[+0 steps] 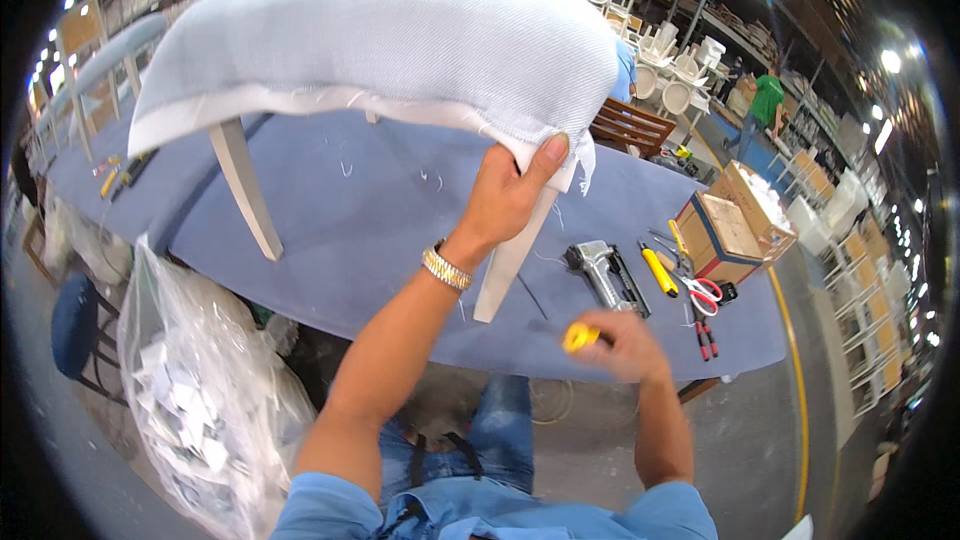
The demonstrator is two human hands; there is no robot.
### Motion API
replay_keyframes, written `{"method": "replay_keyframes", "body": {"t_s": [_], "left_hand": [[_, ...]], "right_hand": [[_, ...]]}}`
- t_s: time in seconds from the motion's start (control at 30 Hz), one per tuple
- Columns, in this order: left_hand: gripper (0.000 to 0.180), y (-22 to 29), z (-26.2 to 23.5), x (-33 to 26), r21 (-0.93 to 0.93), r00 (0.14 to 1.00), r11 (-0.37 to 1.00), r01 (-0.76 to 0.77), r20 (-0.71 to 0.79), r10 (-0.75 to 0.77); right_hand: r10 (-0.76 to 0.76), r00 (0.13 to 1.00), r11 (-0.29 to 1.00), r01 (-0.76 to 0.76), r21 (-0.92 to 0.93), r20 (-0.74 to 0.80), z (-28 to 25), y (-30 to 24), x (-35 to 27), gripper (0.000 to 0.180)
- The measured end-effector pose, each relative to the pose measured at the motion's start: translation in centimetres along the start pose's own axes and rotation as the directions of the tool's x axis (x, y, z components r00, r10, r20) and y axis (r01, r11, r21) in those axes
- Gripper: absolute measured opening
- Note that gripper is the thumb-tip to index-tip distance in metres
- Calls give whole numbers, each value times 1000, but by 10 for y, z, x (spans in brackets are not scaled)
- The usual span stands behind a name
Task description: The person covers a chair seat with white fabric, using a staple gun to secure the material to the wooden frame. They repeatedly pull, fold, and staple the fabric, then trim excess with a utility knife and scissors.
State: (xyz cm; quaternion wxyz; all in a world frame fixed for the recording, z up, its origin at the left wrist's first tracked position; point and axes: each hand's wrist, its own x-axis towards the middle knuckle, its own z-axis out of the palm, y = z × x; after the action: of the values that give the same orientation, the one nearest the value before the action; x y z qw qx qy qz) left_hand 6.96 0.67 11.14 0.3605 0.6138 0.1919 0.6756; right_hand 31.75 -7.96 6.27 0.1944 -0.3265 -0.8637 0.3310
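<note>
Head view: left fingers (551, 151) clasp an upholstered piece (400, 40); right fingers (614, 328), blurred, curl round a yellow tool (578, 337).

Right hand (628, 346) a blur.

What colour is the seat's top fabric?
The top fabric is pale blue, seen best in the head view.

The left hand (505, 195) grips a corner of the pale-blue upholstered seat (390, 40), thumb uppermost, just above a pale leg (515, 260). The right hand (632, 345), blurred, holds a yellow-ended object (580, 337), perhaps a tool, near the front edge of the blue counter (350, 240). There lie a metal staple gun (605, 275), a yellow-handled tool (658, 271), scissors (706, 292) and red-handled pliers (706, 340), with cardboard boxes (722, 227) behind. A clear bag of scraps (200, 440) stands at lower left.
</note>
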Motion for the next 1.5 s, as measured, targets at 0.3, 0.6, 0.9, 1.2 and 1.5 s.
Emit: {"method": "replay_keyframes", "body": {"t_s": [0.3,0.6,0.9,1.2,1.5], "left_hand": [[37,2,4,-3,44,1000,999,-19,-13,19],[47,2,7,-1,-124,999,992,-24,-27,21],[46,-8,7,2,-38,992,992,-118,-47,117],[48,-16,6,3,-110,991,986,-125,-70,117],[42,-12,5,0,-98,997,994,-49,-70,42]], "right_hand": [[351,907,776,-144,614,-232,65,-10,-74,44],[-484,640,749,-50,-661,-597,-18,-105,7,46],[-531,706,432,-250,-866,-469,-29,-130,17,49],[-352,861,343,-247,-906,-367,-49,-179,19,45],[-148,928,46,-339,-940,-342,-15,-223,34,49]]}}
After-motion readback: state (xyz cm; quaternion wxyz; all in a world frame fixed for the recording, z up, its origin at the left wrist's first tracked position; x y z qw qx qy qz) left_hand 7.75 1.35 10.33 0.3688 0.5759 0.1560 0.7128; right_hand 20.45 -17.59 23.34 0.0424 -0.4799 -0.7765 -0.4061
